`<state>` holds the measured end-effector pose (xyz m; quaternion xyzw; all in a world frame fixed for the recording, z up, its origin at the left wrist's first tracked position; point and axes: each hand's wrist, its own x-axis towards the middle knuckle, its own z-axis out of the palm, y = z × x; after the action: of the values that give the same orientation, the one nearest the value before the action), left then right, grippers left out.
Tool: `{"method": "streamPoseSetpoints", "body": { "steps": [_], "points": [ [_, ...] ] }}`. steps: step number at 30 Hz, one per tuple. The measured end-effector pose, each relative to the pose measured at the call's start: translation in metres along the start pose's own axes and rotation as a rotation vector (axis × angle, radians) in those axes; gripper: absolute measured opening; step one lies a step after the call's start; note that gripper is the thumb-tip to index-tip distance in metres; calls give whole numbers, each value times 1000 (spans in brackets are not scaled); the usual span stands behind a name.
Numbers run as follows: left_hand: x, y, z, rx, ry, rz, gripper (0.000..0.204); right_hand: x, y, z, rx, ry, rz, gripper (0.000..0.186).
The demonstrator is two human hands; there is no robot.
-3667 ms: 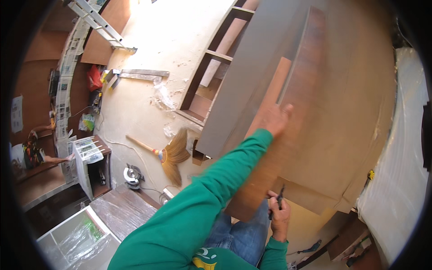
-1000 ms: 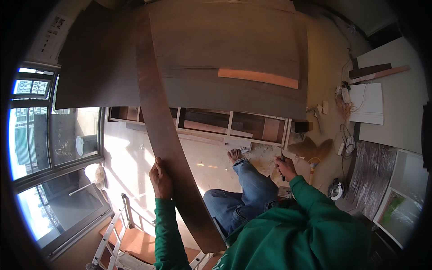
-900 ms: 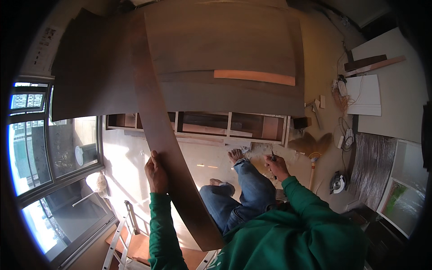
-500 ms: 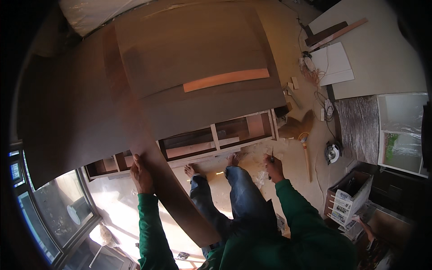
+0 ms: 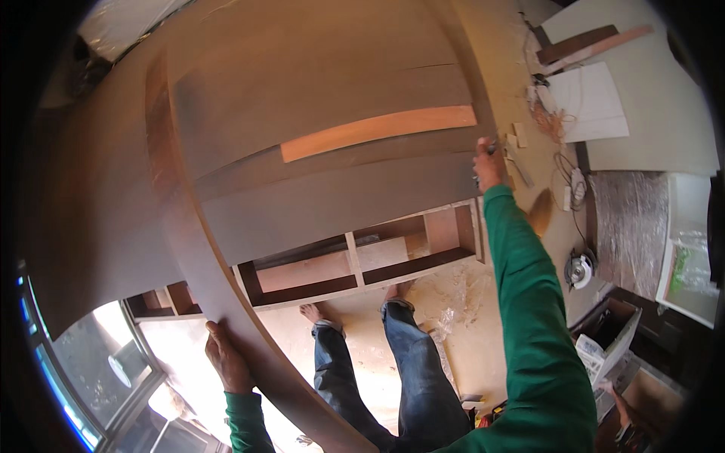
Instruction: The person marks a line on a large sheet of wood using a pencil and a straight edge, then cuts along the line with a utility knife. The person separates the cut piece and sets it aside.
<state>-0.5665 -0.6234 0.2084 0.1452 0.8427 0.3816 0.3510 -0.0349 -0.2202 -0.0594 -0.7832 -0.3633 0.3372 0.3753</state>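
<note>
My left hand [image 5: 229,359] grips the edge of a long, narrow brown board [image 5: 200,241]. The board slants from my lap up across a wide dark-brown sheet [image 5: 423,177]. At the right edge of that sheet, my right hand [image 5: 489,167] is closed around a small, slim dark tool [image 5: 492,148], whose exact kind I cannot make out. An orange-brown strip of wood [image 5: 377,130] lies on the sheet, left of my right hand. Beneath the sheet's near edge shows a wooden frame [image 5: 351,260] divided into open compartments.
My bare feet stand by the frame. On the floor at right lie a circular saw [image 5: 579,269], cables [image 5: 565,170] and a white panel [image 5: 589,102]. A plastic-wrapped panel [image 5: 627,226] and an open box [image 5: 608,332] are farther right. A window [image 5: 98,370] is at lower left.
My right hand has moved up and forward with the tool, from above the floor to the sheet's right edge. My left hand and the board have shifted slightly left and nearer.
</note>
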Motion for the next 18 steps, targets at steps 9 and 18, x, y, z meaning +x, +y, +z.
{"method": "streamPoseSetpoints", "body": {
  "steps": [9,18],
  "points": [
    [-25,-6,40,22,109,-84,67,91,-75,62,-75,-88,19,58],
    [-30,-18,89,-1,94,-54,63,184,-31,35,58,-230,-37,38]
  ]
}}
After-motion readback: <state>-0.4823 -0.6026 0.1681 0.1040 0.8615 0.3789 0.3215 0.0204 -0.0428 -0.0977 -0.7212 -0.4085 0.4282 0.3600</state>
